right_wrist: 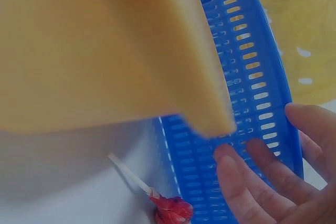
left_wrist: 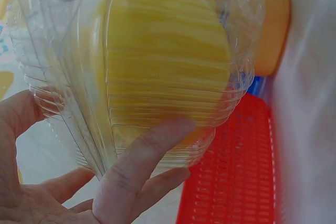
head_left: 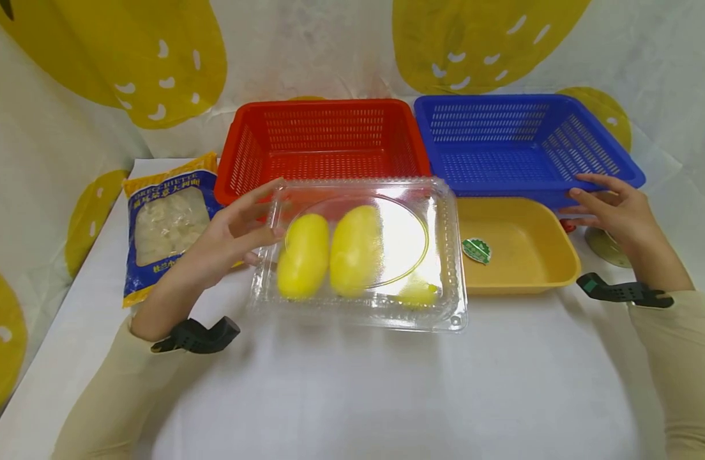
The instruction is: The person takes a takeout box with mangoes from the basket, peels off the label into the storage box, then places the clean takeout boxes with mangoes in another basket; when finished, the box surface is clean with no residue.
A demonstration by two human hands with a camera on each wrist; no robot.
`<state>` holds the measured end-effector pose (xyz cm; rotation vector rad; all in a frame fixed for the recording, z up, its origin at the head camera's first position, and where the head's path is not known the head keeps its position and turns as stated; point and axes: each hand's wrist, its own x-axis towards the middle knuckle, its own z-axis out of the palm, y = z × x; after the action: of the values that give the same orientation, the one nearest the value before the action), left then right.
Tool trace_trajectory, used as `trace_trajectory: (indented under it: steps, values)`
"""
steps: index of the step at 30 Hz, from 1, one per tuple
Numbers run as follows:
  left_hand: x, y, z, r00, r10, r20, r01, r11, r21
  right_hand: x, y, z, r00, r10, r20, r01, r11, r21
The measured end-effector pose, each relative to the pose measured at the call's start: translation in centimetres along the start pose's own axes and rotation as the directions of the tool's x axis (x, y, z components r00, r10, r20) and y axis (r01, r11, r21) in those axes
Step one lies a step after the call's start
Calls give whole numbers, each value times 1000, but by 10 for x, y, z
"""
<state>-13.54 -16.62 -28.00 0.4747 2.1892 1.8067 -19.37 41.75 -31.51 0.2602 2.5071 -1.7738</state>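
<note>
My left hand (head_left: 226, 239) grips the left end of a clear plastic clamshell box (head_left: 358, 316), raised in front of the red basket. Several yellow oval fruits (head_left: 355, 249) lie inside it, partly masked by glare. The left wrist view shows the fingers (left_wrist: 142, 156) bent round the ribbed wall, with one yellow fruit (left_wrist: 168, 51) close behind it. Over at the right, my right hand (head_left: 619, 207) is at the front right corner of the blue basket (head_left: 485, 156). Its loosely bent, spread fingers (right_wrist: 281, 171) lie about the rim.
The red basket (head_left: 324, 160) stands behind the box. A yellow tub (head_left: 519, 246) with a green label (head_left: 477, 250) sits before the blue basket. A pasta bag (head_left: 171, 223) lies at left. Near the right hand are a red lollipop (right_wrist: 173, 210) and a round object (head_left: 608, 248).
</note>
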Motion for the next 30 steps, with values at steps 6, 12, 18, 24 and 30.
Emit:
trace_trajectory:
  steps: [6,12,18,24,30]
  values:
    - [9,9,5,1000,-6,12,5,999,32,-1,0,0,1000,0,-11,-1,999,-51]
    - [20,15,11,1000,-26,5,26,999,37,0,2,-2,1000,-14,6,14,1000,2]
    - [34,20,14,998,-62,-20,63,997,36,2,4,-4,1000,-6,-1,6,999,-32]
    - [51,22,15,994,-102,-32,102,995,12,1,3,-3,1000,5,-15,-6,996,-84]
    - [66,20,19,995,-95,-30,93,994,-60,2,1,0,1000,-2,-23,0,995,-95]
